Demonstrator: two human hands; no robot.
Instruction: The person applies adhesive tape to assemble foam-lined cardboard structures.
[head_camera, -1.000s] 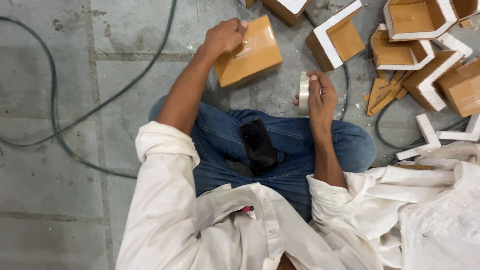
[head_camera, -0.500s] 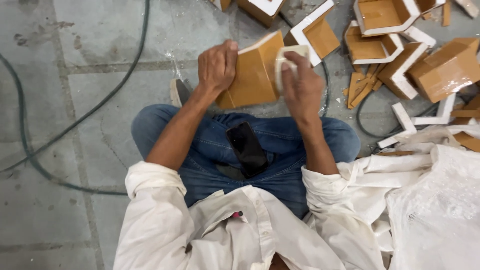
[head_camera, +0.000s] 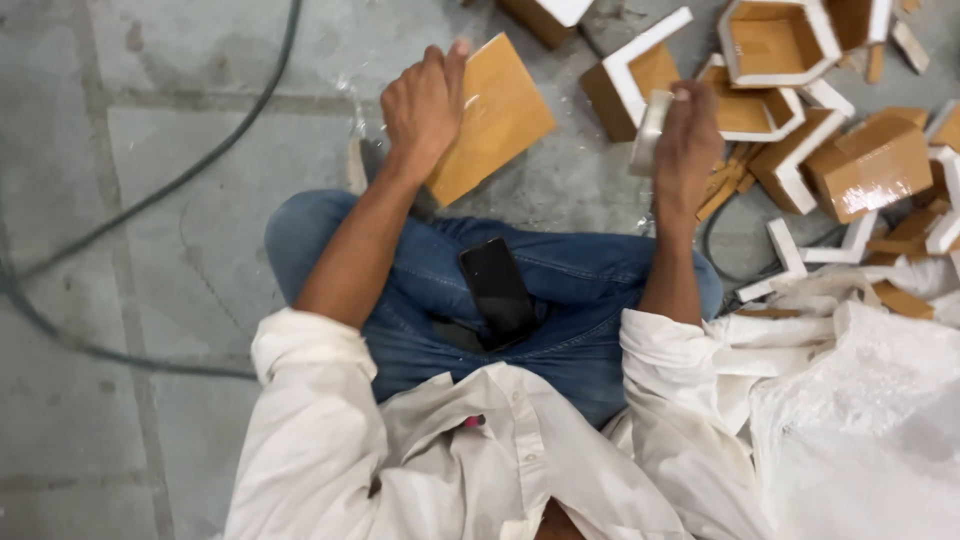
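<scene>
1. Two bare hands are up in front of me in the head view, both raised above the lap and well apart from each other.
2. I see the left hand (head_camera: 425, 110) closed on a flat tan board (head_camera: 495, 120), thumb and fingers clamped over its left edge; the board is tilted, one corner pointing down toward the knee.
3. I see the right hand (head_camera: 690, 135) wrapped around a roll of tape (head_camera: 648, 128), held on edge so that only its pale rim shows at the left of the fist. Its fingers are curled shut on the roll.
4. Between the two hands I make out bare grey concrete floor (head_camera: 150, 200), with a dark cable (head_camera: 170, 185) curving across it on the left.
5. On the blue jeans (head_camera: 570, 300) lies a black phone (head_camera: 497, 290), resting on the lap near the middle, clear of both forearms.
6. Beyond the right hand, a heap of tan boxes with white edges (head_camera: 770, 50) sits on the floor; several are open and lie at odd angles, touching one another.
7. At the lower right I see crumpled white plastic sheeting (head_camera: 860, 420) just beside the rolled white shirt sleeve (head_camera: 680, 360).
</scene>
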